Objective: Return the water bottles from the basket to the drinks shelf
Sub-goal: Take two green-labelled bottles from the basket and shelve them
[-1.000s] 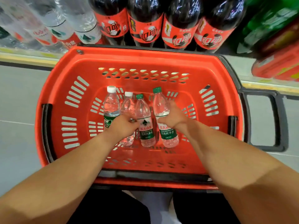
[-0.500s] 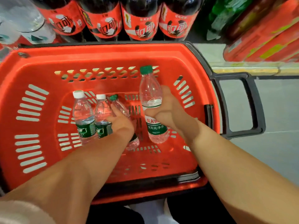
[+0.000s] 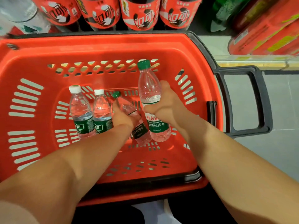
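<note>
1. At the foot of a drinks shelf (image 3: 252, 63) stocked with dark cola bottles (image 3: 139, 15) in red labels, a red basket (image 3: 113, 46) sits on grey floor tiles (image 3: 283, 126), its black handle (image 3: 262, 101) jutting out to the right
2. Four small water bottles (image 3: 102, 109) are inside the basket, all near the middle of its floor
3. Right hand (image 3: 166, 105) — fingers and thumb wrapped round the middle of a green-capped bottle (image 3: 148, 83), held upright with its cap level with the slots in the far wall; whether its base touches the basket floor cannot be told
4. Left hand (image 3: 123, 117) — fingers curled over the upper body of a second green-capped bottle (image 3: 140, 131), which leans with its cap tipped away to the left, just beside the bottle in the right hand
5. Two white-capped bottles (image 3: 80, 110) with dark green labels stand side by side, touching, just left of the left hand
6. Higher on the shelf: large clear bottles (image 3: 24, 13) at far left, a green bottle (image 3: 226, 12) and red packs (image 3: 267, 29) at right
</note>
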`<control>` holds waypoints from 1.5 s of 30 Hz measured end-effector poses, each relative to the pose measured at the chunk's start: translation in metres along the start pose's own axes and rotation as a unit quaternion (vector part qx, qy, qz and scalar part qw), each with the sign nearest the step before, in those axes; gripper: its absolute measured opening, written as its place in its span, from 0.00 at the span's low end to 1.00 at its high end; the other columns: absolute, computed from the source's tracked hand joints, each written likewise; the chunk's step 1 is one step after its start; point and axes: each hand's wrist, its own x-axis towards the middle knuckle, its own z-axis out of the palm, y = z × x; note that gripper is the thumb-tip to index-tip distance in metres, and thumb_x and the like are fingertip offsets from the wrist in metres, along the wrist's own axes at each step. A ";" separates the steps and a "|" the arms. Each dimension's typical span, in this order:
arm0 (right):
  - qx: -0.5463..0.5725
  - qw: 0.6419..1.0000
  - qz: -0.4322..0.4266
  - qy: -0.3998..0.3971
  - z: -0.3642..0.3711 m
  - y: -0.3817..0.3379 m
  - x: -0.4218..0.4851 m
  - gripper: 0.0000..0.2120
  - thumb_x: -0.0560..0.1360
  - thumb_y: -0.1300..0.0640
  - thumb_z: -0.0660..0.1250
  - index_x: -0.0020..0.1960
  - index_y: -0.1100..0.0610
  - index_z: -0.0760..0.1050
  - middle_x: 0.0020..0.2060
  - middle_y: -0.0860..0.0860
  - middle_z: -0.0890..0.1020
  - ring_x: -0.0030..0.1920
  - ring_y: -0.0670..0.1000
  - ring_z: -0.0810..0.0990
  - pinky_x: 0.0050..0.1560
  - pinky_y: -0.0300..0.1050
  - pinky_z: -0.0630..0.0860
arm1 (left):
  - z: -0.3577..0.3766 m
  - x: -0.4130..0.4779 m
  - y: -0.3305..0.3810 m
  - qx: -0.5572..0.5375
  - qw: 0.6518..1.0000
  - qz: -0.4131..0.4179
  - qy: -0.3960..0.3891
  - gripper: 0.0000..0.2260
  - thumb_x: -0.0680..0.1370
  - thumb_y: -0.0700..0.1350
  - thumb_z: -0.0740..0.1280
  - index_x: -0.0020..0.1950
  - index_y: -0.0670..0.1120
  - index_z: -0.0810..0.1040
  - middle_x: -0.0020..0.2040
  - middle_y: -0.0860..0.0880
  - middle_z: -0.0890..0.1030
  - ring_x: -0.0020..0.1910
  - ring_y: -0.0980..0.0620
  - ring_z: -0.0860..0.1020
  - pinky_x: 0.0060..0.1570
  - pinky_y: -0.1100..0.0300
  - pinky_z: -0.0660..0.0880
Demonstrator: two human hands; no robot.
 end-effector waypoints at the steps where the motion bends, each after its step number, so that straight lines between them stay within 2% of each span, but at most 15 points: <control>1: -0.001 1.000 -0.003 -0.001 0.000 0.001 0.001 0.31 0.65 0.62 0.74 0.64 0.57 0.64 0.52 0.57 0.79 0.51 0.57 0.79 0.55 0.57 0.77 | -0.002 0.002 0.000 0.001 1.000 -0.005 -0.012 0.45 0.68 0.47 0.76 0.77 0.55 0.52 0.68 0.46 0.72 0.60 0.47 0.74 0.56 0.60 0.67; 4: -0.001 1.000 -0.010 0.006 0.000 0.000 0.002 0.32 0.65 0.62 0.74 0.64 0.57 0.64 0.51 0.57 0.79 0.50 0.57 0.79 0.53 0.56 0.77 | -0.019 0.003 0.003 0.007 0.999 0.004 -0.041 0.46 0.66 0.45 0.78 0.77 0.54 0.54 0.69 0.45 0.73 0.60 0.43 0.76 0.60 0.55 0.71; 7: 0.018 1.000 0.002 0.009 -0.006 -0.009 -0.005 0.30 0.64 0.64 0.74 0.62 0.58 0.65 0.49 0.57 0.80 0.48 0.57 0.80 0.50 0.54 0.78 | -0.044 -0.010 0.017 -0.013 0.998 0.029 -0.058 0.46 0.65 0.44 0.79 0.76 0.56 0.56 0.71 0.48 0.70 0.57 0.51 0.73 0.53 0.60 0.71; 9: 0.105 0.994 0.014 -0.014 -0.014 -0.022 -0.016 0.27 0.65 0.71 0.72 0.60 0.62 0.68 0.44 0.55 0.80 0.43 0.52 0.82 0.42 0.46 0.80 | -0.065 -0.026 0.034 -0.017 0.996 0.054 -0.069 0.45 0.65 0.43 0.79 0.75 0.58 0.58 0.70 0.48 0.70 0.56 0.53 0.71 0.50 0.63 0.70; 11: 0.183 0.981 -0.001 -0.066 -0.023 -0.040 -0.031 0.22 0.64 0.74 0.72 0.56 0.64 0.73 0.40 0.55 0.82 0.39 0.50 0.83 0.38 0.42 0.79 | -0.091 -0.045 0.055 -0.022 0.994 0.073 -0.074 0.46 0.64 0.41 0.80 0.76 0.56 0.60 0.70 0.48 0.70 0.60 0.53 0.70 0.55 0.62 0.68; 15: 0.184 0.978 0.020 -0.096 -0.039 -0.099 -0.065 0.20 0.64 0.70 0.72 0.45 0.47 0.79 0.38 0.54 0.83 0.39 0.53 0.84 0.41 0.51 0.82 | -0.154 -0.096 0.101 -0.075 0.991 0.050 -0.103 0.47 0.64 0.37 0.80 0.77 0.53 0.59 0.67 0.45 0.75 0.62 0.48 0.75 0.60 0.54 0.73; 19: 0.178 0.973 0.016 -0.143 -0.055 -0.176 -0.112 0.16 0.67 0.74 0.68 0.51 0.60 0.76 0.40 0.58 0.82 0.40 0.55 0.83 0.41 0.47 0.80 | -0.230 -0.165 0.153 -0.122 0.986 0.062 -0.093 0.42 0.65 0.32 0.77 0.74 0.50 0.64 0.52 0.49 0.84 0.47 0.54 0.83 0.46 0.59 0.80; 21: 0.176 0.971 0.013 -0.158 -0.062 -0.219 -0.140 0.16 0.67 0.73 0.68 0.47 0.54 0.79 0.38 0.53 0.84 0.39 0.52 0.84 0.37 0.43 0.79 | -0.269 -0.207 0.180 -0.143 0.984 0.074 -0.081 0.39 0.65 0.30 0.77 0.71 0.51 0.66 0.42 0.56 0.85 0.38 0.61 0.83 0.35 0.67 0.78; 24: 0.171 0.969 0.017 -0.178 -0.072 -0.275 -0.177 0.20 0.66 0.69 0.71 0.52 0.49 0.75 0.39 0.48 0.85 0.41 0.49 0.85 0.36 0.41 0.78 | -0.321 -0.260 0.211 -0.170 0.979 0.087 -0.078 0.41 0.65 0.29 0.77 0.72 0.49 0.64 0.48 0.53 0.82 0.38 0.62 0.83 0.33 0.68 0.77; 28: 0.150 0.967 -0.019 -0.206 -0.077 -0.353 -0.228 0.21 0.66 0.68 0.71 0.54 0.49 0.75 0.43 0.52 0.85 0.43 0.51 0.85 0.36 0.42 0.79 | -0.398 -0.333 0.243 -0.207 0.973 0.087 -0.053 0.46 0.65 0.33 0.78 0.76 0.53 0.60 0.56 0.46 0.81 0.46 0.52 0.84 0.40 0.57 0.81; 31: 0.125 0.964 -0.054 -0.229 -0.069 -0.411 -0.260 0.23 0.65 0.67 0.72 0.49 0.42 0.75 0.40 0.46 0.85 0.40 0.46 0.84 0.35 0.41 0.78 | -0.451 -0.376 0.252 -0.239 0.966 0.094 -0.001 0.46 0.64 0.35 0.79 0.75 0.58 0.61 0.54 0.48 0.81 0.43 0.50 0.85 0.35 0.57 0.81; 35: 0.073 0.953 -0.118 -0.268 -0.043 -0.484 -0.290 0.30 0.62 0.63 0.75 0.61 0.51 0.70 0.45 0.52 0.84 0.41 0.50 0.84 0.36 0.44 0.80 | -0.515 -0.411 0.254 -0.283 0.946 0.120 0.100 0.45 0.63 0.37 0.80 0.71 0.63 0.64 0.50 0.55 0.81 0.37 0.55 0.84 0.28 0.60 0.78; 38: 0.019 0.947 -0.181 -0.266 -0.014 -0.542 -0.312 0.33 0.56 0.57 0.75 0.59 0.51 0.69 0.48 0.54 0.82 0.46 0.55 0.83 0.47 0.53 0.80 | -0.568 -0.426 0.253 -0.309 0.925 0.153 0.160 0.46 0.62 0.38 0.80 0.73 0.62 0.62 0.52 0.53 0.82 0.41 0.53 0.85 0.37 0.56 0.81; 42: 0.003 0.927 -0.259 -0.269 0.041 -0.616 -0.329 0.26 0.60 0.59 0.77 0.53 0.49 0.70 0.46 0.51 0.82 0.45 0.51 0.82 0.43 0.45 0.79 | -0.651 -0.431 0.252 -0.330 0.892 0.209 0.226 0.47 0.58 0.43 0.80 0.73 0.61 0.63 0.61 0.49 0.80 0.49 0.50 0.83 0.49 0.48 0.81; 45: 0.005 0.912 -0.314 -0.263 0.092 -0.672 -0.342 0.27 0.62 0.58 0.77 0.57 0.51 0.71 0.50 0.52 0.82 0.49 0.53 0.81 0.52 0.53 0.79 | -0.719 -0.425 0.253 -0.325 0.868 0.255 0.276 0.48 0.59 0.43 0.79 0.75 0.59 0.61 0.63 0.48 0.79 0.54 0.50 0.82 0.55 0.45 0.79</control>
